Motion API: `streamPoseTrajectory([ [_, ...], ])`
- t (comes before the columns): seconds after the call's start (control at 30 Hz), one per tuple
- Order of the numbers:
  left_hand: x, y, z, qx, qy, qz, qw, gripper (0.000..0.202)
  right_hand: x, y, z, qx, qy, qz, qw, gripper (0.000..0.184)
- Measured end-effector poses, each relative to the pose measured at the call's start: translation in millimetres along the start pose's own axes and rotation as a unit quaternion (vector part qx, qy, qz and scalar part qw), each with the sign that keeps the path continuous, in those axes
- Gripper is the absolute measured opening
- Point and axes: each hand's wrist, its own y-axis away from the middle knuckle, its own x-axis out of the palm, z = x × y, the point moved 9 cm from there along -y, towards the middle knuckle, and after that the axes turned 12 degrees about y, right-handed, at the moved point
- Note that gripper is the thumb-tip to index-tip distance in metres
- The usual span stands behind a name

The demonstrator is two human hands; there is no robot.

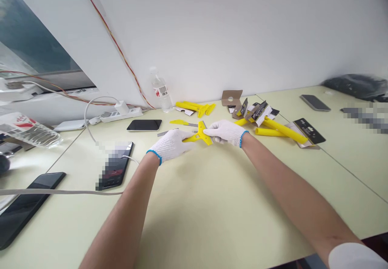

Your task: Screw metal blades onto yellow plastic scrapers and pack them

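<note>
Both my hands wear white knit gloves and meet over the middle of the pale table (pixel 212 204). My left hand (pixel 171 144) is closed round the handle of a yellow plastic scraper (pixel 200 133). My right hand (pixel 224 131) pinches the scraper's wide head from the right; a thin metal blade seems to sit at that head. Just behind lie a loose yellow scraper piece (pixel 179 122) and a grey blade (pixel 165 133).
More yellow scrapers (pixel 197 107) and yellow handles with opened card packaging (pixel 273 125) lie at the back. Several phones (pixel 144 125) lie about, one (pixel 115 170) on a charging cable. A water bottle (pixel 160 93) and power strip (pixel 121 113) stand by the wall.
</note>
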Motion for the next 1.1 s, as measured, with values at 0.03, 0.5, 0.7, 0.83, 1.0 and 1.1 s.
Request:
streamPoseTrajectory([
  [0.03, 0.2, 0, 0, 0.003, -0.005, 0.0, 1.0, 0.02, 1, 0, -1, -0.003, 0.001, 0.004, 1.0, 0.053],
  [0.5, 1.6, -2, -6, -0.018, 0.04, -0.077, 0.996, 0.047, 9, 3, 14, -0.09, 0.034, -0.062, 0.993, 0.038],
  [0.7, 4.7, -3, -2, -0.051, 0.084, -0.088, 0.991, 0.047, 11, 6, 25, -0.112, 0.046, -0.064, 0.991, 0.041],
  [0.83, 4.4, -5, -3, -0.023, 0.111, -0.087, 0.99, 0.045, 11, 9, 30, -0.116, 0.053, -0.06, 0.99, 0.04],
  [1.0, -11.9, -2, 8, -0.05, 0.15, -0.114, 0.981, 0.045, 1, 14, 35, -0.133, 0.019, -0.058, 0.989, 0.039],
  [1.1, -42.7, 10, 18, -0.072, 0.165, -0.196, 0.964, 0.043, -17, 13, 26, -0.1, 0.022, -0.111, 0.988, 0.04],
])
